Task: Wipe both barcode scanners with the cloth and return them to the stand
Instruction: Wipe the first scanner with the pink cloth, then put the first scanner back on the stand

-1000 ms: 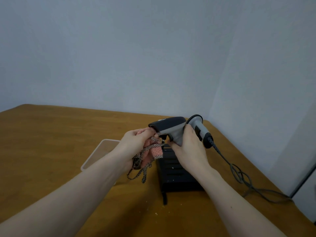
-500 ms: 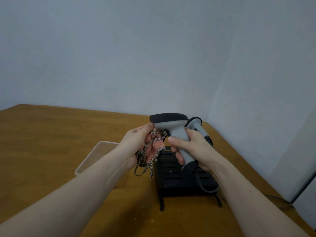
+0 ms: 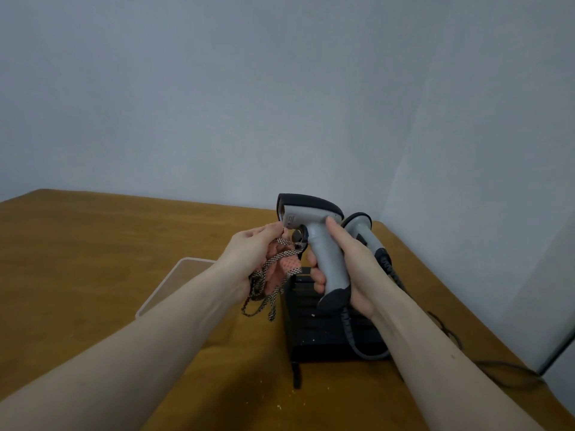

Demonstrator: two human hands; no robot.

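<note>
The right hand (image 3: 348, 269) is wrapped around the handle of a grey barcode scanner (image 3: 314, 241), holding it upright above the black stand (image 3: 323, 337) on the table (image 3: 93, 259), its long axis near vertical and its head pointing left. The left hand (image 3: 252, 253) has its grip bunched on a checked cloth (image 3: 280, 269), fingertips just beside the scanner's nose and trigger. So the cloth lies directly left of the scanner head, and the left hand is the nearer one to wipe it. The second scanner (image 3: 362, 234) sits behind the right hand, over the stand's far side, its coiled cable (image 3: 351, 337) trailing down.
</note>
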